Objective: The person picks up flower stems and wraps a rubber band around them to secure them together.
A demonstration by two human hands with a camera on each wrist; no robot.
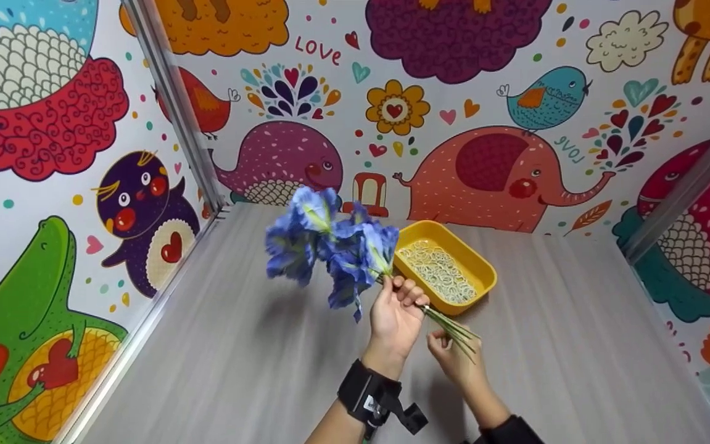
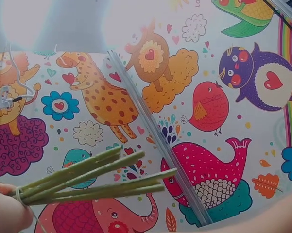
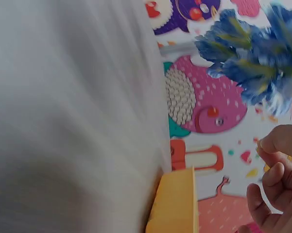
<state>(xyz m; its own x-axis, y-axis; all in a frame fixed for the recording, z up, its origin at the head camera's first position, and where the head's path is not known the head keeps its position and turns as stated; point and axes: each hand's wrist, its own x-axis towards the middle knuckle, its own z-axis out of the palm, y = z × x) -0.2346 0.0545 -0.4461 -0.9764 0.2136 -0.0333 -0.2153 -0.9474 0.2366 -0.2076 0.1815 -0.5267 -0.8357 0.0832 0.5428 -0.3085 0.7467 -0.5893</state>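
In the head view, a bunch of blue flowers (image 1: 336,243) is held up over a grey counter (image 1: 206,345); the left hand (image 1: 396,311) grips it just below the blooms, fingers curled round the stems (image 1: 456,330). The bunch's long axis runs aslant: blooms to the far left of that grip, cut ends towards the near right, over the right hand (image 1: 456,361), which is therefore the nearer hand to the free ends; whether they touch it cannot be told. A yellow tub (image 1: 487,280) of loose rubber bands (image 1: 438,274) stands just beyond the stems, its near rim close to the left hand's fingers. The counter spreads wide to either side and meets the patterned back wall (image 1: 342,120) behind the tub. In the left wrist view, the stems fan from the grip at lower left towards the right, their ends uneven, with a band (image 2: 20,195) round them at the fingertips and one strand leading down out of frame. In the right wrist view, the right hand's thumb and forefinger meet in a pinch, apparently on that strand, with the flowers above and the tub's wall lower left.
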